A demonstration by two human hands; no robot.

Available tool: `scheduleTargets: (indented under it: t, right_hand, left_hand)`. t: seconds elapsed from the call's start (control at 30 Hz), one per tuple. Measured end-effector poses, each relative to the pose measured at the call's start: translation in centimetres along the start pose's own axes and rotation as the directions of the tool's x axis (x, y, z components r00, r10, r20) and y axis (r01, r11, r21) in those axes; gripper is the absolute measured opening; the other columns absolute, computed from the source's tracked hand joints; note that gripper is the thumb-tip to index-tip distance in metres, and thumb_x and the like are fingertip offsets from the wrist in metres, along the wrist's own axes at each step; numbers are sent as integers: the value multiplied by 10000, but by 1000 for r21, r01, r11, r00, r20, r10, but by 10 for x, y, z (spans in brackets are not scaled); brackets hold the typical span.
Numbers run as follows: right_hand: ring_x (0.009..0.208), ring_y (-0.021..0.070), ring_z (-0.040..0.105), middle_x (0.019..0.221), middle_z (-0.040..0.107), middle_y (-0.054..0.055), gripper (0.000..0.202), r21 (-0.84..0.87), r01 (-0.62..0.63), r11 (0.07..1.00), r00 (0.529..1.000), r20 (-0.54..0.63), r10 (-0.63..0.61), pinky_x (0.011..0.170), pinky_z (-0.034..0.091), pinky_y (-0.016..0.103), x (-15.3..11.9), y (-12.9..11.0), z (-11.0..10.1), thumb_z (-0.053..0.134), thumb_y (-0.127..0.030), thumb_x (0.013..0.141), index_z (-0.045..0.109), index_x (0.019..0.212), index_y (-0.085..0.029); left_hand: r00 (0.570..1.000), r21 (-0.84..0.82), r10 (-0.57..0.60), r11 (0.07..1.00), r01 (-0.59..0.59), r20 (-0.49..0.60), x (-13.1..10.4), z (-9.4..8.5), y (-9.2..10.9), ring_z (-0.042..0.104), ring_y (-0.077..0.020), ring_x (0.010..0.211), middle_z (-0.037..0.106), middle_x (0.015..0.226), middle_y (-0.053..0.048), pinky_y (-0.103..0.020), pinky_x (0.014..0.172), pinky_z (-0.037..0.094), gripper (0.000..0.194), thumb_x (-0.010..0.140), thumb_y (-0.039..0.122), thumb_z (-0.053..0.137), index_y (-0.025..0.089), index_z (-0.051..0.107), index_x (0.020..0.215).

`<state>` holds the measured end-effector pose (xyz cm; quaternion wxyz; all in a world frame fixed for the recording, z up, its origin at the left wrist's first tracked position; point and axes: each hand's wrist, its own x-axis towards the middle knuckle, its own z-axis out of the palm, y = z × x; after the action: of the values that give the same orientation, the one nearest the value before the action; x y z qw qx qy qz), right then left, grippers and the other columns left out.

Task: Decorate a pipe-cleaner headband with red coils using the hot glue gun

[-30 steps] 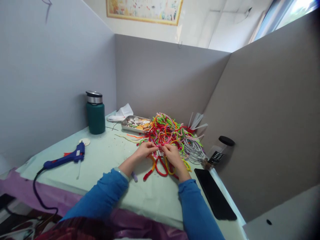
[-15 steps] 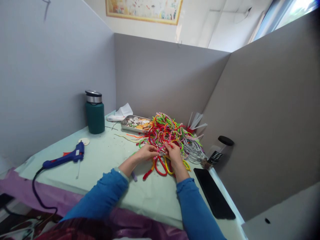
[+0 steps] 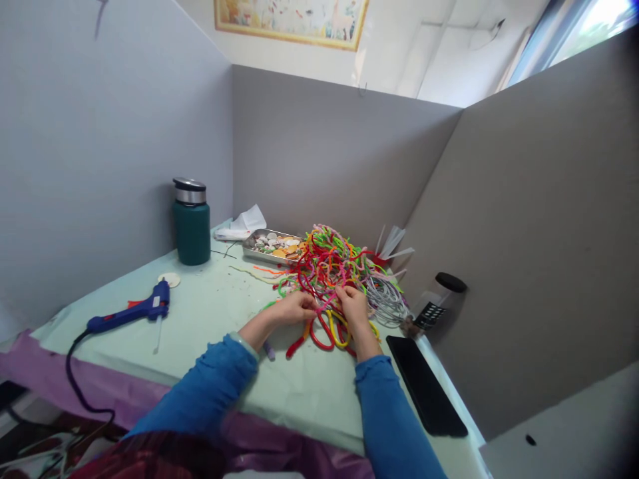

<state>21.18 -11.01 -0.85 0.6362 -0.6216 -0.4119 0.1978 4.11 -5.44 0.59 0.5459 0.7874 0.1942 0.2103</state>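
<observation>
Between my two hands runs a pink fuzzy stem (image 3: pixel 327 303). The fingers of my left hand (image 3: pixel 295 308) pinch its lower left end. My right hand (image 3: pixel 353 307) is closed on its upper right part. Just beyond them lies a tangled heap of colourful fuzzy stems (image 3: pixel 332 256). Below my fingers, red scissor-like loops (image 3: pixel 322 334) and a yellow loop (image 3: pixel 340 330) rest on the table. An orange and red piece (image 3: pixel 298 346) lies near my left hand, beside a short purple piece (image 3: pixel 269 351).
A blue glue gun (image 3: pixel 132 314) and green bottle (image 3: pixel 192 229) stand left. A metal tray (image 3: pixel 254 251) of small pieces is at the back. Grey wires (image 3: pixel 392 306), a clear jar (image 3: pixel 439 296) and a black phone-like slab (image 3: pixel 424 386) are on the right. Grey partitions surround the table.
My hands have moved slightly apart, the right one a little to the right, and more of the pink stem shows between them. The view has shifted slightly.
</observation>
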Motion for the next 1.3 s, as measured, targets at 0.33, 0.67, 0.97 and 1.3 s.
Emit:
scheduleTargets:
  t: [0.33,0.67,0.97,1.3]
  right_hand:
    - [406,79,423,601,579,-21,351,257,1,966,980,-195,51,376,286,212,18,-3,-36,598,-487,667,602,782,-155]
    - [543,159,542,666,659,37,286,-244,10,970,974,-217,-65,506,398,254,31,32,-55,516,-369,708,675,805,-152]
    - [731,180,609,835,697,36,269,-649,98,754,995,40,-95,627,414,261,21,34,-44,509,-354,754,694,892,-216]
    - [718,181,548,783,616,71,317,-660,187,728,940,-94,-327,649,386,271,23,26,-47,466,-407,777,668,716,-170]
  left_hand:
    - [943,-188,-159,976,107,-292,12,-16,-17,341,-52,375,560,542,17,-198,379,239,358,620,383,689,117,659,858]
    - [777,-286,-265,951,115,-571,5,-37,-8,305,-44,361,539,511,34,-206,378,212,320,626,399,682,116,653,774]
    - [656,154,-65,950,271,-752,5,-56,-24,562,-149,615,656,631,-33,-234,559,352,242,716,366,587,151,699,725]
    - [587,224,-117,851,476,-801,1,-66,-24,619,-184,747,713,799,-50,-240,627,382,221,737,336,576,198,724,824]
